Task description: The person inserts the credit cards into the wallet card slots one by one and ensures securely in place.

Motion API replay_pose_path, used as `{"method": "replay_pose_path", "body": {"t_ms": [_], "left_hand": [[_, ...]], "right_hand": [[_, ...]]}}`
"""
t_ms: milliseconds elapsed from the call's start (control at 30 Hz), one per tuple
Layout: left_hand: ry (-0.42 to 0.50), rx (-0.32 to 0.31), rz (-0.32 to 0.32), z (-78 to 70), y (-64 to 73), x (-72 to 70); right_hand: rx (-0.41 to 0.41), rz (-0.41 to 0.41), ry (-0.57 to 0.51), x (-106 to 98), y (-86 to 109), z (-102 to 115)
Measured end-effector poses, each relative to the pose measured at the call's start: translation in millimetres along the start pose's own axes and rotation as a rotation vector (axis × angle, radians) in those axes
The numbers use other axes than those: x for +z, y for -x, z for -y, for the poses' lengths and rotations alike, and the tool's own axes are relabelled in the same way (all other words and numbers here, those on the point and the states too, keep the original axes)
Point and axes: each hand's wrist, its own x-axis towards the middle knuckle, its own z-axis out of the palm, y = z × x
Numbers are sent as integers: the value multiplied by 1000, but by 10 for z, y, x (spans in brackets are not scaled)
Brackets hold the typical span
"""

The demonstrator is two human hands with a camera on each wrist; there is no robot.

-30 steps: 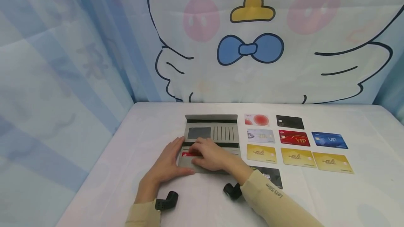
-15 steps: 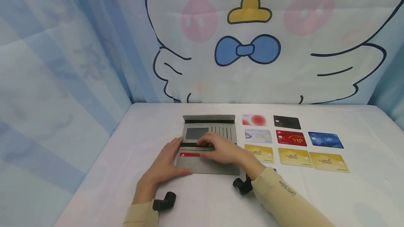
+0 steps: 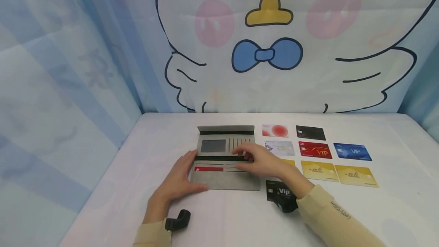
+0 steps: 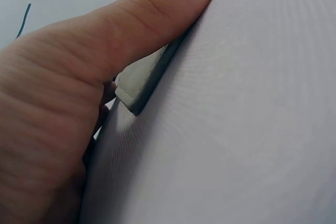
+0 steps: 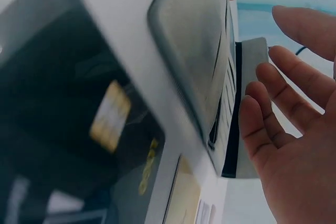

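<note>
An unfolded grey card wallet [image 3: 224, 180] lies on the table, with a clear window and several slots in its upper half. A red card [image 3: 208, 169] shows as a strip in a slot of the lower half. My left hand [image 3: 178, 176] rests along the wallet's left side, fingers straight, thumb on its front edge; the left wrist view shows that thumb [image 4: 152, 19] lying on the grey corner. Over the right part of the wallet is my right hand [image 3: 264, 160], its fingers loosely bent with nothing between them, as the right wrist view also shows.
To the right lie a black Vip card [image 3: 274, 190], partly under the wrist camera, several gold cards [image 3: 319, 170], a red VIP card [image 3: 314, 150], a blue card [image 3: 352, 151], a silver card [image 3: 279, 148], a dark card [image 3: 310, 132] and a white-and-red card [image 3: 275, 130].
My right hand has moved right, off the red card's slot, and its fingers have come away from it. More of the red card strip shows. The left hand stays in place.
</note>
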Motion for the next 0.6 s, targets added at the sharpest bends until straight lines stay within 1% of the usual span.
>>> {"method": "replay_pose_path", "body": {"t_ms": [200, 400, 600], "left_hand": [[2, -3, 3, -11, -5, -5], [10, -8, -5, -5, -7, 14], [12, -23, -2, -14, 0, 6]], "right_hand": [[17, -10, -18, -84, 129, -42], [42, -29, -7, -169, 293, -58], [75, -18, -2, -231, 475, -117]]}}
